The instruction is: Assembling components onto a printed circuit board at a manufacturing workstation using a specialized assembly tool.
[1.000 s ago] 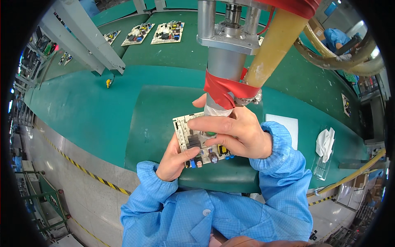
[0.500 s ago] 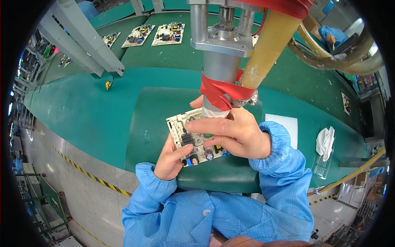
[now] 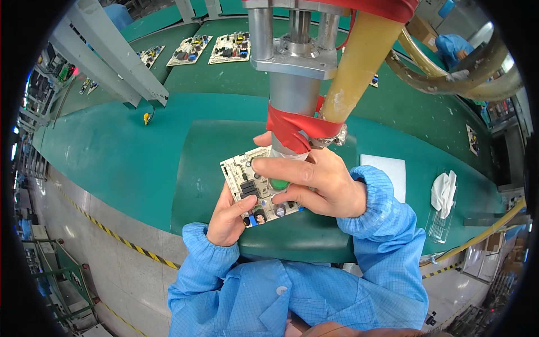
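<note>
Left hand (image 3: 225, 219) pinches cream rectangular circuit board (image 3: 263, 196), right hand (image 3: 321, 182) curls about tip of grey metal cylinder (image 3: 293, 92); clear plastic tray (image 3: 437, 232) bears white cloth (image 3: 443, 192).

Left hand (image 3: 225, 221) — thumb uppermost (fingers mostly hidden), right hand (image 3: 324, 183) higher, one finger stretched leftward

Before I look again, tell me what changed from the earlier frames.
The circuit board and left hand shifted left; the red-taped metal tool and right hand also moved left. Neither hand let go. The white pad and crumpled white cloth stayed put.
</note>
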Available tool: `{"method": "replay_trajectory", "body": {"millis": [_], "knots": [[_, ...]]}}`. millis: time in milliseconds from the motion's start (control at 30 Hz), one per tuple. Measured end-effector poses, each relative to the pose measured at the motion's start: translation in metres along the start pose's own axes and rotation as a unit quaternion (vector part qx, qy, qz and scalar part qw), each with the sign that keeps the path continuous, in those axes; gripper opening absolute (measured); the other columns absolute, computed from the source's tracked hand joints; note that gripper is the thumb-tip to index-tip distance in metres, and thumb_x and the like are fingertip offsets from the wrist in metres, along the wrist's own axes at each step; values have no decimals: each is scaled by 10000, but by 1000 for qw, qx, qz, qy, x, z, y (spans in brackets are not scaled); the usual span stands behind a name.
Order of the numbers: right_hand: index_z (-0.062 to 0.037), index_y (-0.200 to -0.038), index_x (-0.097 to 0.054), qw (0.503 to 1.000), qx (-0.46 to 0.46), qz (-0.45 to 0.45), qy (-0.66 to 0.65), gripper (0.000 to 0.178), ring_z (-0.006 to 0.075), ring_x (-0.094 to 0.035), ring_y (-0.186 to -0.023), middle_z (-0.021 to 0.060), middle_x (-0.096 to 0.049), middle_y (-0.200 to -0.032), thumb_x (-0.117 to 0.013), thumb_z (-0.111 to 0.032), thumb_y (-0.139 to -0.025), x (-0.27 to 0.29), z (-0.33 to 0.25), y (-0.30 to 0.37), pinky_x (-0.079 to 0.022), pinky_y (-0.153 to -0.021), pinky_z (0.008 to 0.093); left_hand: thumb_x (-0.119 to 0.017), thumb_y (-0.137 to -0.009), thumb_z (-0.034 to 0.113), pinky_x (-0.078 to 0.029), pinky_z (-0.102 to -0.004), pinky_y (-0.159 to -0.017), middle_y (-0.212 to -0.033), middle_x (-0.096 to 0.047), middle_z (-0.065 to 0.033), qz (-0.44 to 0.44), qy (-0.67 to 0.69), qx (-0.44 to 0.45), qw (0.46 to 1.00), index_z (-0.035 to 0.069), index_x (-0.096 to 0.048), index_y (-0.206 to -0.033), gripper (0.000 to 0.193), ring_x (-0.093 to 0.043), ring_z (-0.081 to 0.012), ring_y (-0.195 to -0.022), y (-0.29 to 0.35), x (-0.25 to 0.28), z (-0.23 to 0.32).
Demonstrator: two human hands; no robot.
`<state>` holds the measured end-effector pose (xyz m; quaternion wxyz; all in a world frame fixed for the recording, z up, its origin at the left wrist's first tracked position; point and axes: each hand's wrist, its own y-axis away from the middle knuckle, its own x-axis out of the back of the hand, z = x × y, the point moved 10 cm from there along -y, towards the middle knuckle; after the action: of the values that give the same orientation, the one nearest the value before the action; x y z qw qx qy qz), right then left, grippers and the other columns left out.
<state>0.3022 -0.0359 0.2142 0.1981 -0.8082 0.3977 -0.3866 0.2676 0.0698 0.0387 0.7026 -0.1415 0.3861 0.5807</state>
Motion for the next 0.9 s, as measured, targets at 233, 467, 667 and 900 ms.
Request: {"method": "replay_trajectory", "body": {"millis": [233,467,667,900], "knots": [[-53,-1198,-635,1000,-5,-8,-9,562,366,-562,-1099,246,-522,-1271,-765,-17,-652,0,6,1,-490,-893,409,-559,-878,24,-429,-412,-1030,-1384,-445,-124,29,23,7,999,57,-241,-1439,646,-482,-256,-1251,5,24,-2],[-52,-1181,-648,1000,-18,-20,-13,520,364,-558,-1106,243,-521,-1261,-752,-23,-673,-3,12,3,-476,-922,410,-529,-885,26,-441,-434,-1027,-1401,-424,-139,46,69,22,996,67,-223,-1453,647,-477,-279,-1255,11,32,-5],[-45,-1193,-641,1000,-19,-19,-10,531,361,-554,-1117,240,-522,-1267,-755,-41,-675,-4,11,2,-473,-929,410,-527,-885,30,-440,-435,-1027,-1403,-421,-142,45,74,25,996,70,-223,-1455,647,-476,-284,-1255,11,31,-4],[-43,-1197,-638,1000,-25,-16,-3,548,354,-547,-1132,234,-527,-1271,-769,-66,-665,-4,14,0,-475,-928,405,-563,-856,22,-431,-414,-1029,-1388,-441,-155,66,2,-33,997,34,-226,-1445,679,-477,-280,-1258,15,42,12]]}}
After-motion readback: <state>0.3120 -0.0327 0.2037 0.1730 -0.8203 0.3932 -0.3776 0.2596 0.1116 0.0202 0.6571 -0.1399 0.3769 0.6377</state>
